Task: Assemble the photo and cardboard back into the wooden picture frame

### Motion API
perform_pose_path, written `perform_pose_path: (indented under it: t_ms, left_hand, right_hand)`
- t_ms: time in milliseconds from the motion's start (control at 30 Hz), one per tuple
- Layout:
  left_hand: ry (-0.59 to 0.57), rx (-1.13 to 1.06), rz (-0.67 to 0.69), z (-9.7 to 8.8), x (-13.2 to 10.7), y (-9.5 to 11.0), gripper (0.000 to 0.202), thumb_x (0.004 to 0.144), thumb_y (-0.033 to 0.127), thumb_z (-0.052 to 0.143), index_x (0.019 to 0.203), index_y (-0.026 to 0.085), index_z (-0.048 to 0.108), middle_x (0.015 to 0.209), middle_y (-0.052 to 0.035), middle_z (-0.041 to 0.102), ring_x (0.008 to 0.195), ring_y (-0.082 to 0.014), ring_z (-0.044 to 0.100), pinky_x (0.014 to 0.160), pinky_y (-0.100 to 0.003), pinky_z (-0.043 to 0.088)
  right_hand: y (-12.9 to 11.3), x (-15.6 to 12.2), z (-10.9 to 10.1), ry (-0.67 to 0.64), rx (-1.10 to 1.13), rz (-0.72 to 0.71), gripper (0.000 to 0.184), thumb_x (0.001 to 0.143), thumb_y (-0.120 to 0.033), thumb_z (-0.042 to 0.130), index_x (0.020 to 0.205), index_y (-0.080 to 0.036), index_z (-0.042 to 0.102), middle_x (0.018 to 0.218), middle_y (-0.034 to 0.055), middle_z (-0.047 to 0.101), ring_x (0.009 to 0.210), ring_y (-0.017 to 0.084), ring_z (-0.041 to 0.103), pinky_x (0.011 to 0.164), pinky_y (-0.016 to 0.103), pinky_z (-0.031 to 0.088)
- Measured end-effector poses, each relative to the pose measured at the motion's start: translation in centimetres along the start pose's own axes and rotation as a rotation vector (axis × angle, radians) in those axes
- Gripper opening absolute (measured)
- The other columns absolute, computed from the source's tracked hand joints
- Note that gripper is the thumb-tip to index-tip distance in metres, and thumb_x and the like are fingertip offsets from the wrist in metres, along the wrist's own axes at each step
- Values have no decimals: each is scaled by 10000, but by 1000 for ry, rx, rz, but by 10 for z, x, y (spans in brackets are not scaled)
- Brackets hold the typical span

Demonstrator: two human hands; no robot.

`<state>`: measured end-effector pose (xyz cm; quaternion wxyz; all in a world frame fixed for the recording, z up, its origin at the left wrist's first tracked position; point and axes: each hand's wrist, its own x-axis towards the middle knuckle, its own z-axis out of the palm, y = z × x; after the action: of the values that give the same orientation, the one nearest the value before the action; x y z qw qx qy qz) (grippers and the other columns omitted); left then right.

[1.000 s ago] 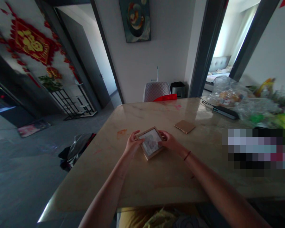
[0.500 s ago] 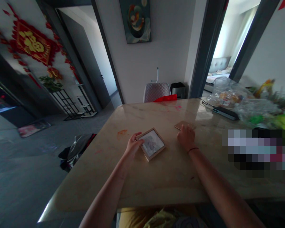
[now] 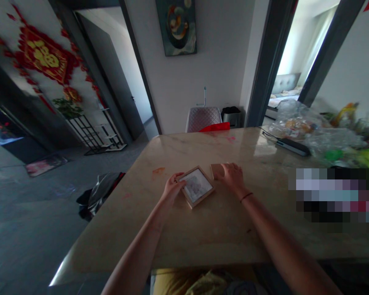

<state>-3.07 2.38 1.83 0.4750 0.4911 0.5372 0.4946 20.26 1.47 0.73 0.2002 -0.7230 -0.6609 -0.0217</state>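
My left hand (image 3: 173, 185) grips the left corner of a small wooden picture frame (image 3: 198, 187), its thumb over the edge. The frame has a light wood border around a whitish panel with a grey pattern, and it sits turned cornerwise at the table. In my right hand (image 3: 233, 177) is a thin brown board (image 3: 217, 171), just right of the frame and apart from it. The fingers close over the board's right part and hide it. A dark band circles my right wrist.
The marble-look table (image 3: 197, 237) bears an orange stain (image 3: 158, 171). At the right lie a dark elongated device (image 3: 292, 146) with a cable, and clear plastic bags (image 3: 298, 119). A quilted chair (image 3: 203, 116) with a red item stands beyond the far edge. A blurred patch covers the right side.
My right hand has moved left with the brown board, bringing it close to the picture frame and turning it. My left hand and the frame have stayed in place.
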Motion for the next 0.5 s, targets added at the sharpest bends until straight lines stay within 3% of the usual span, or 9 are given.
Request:
perform_pose_path:
  t_ms: [100,300,500]
  left_hand:
    - [-10,-15,9,0,3,-3,418,534,115,648,950,150,616,709,-3,638,603,-122,593,567,-206,455]
    - [-29,-45,6,-1,3,-5,435,563,114,656,993,156,607,797,-27,658,652,-124,614,588,-205,474]
    - [-32,-41,9,-2,2,-4,439,565,121,659,1000,155,612,726,-8,645,628,-116,598,570,-196,460]
  right_hand:
    - [7,0,1,-123,-27,56,774,724,-584,548,1301,-89,401,1276,223,474,1177,352,424,921,467,330]
    - [10,1,-2,-223,-130,-75,378,874,-328,441,1131,-68,536,1111,196,589,1014,268,565,794,331,435]
    - [-1,0,-1,-148,-194,-95,311,925,-220,301,1034,-78,557,915,196,650,852,253,640,660,316,463]
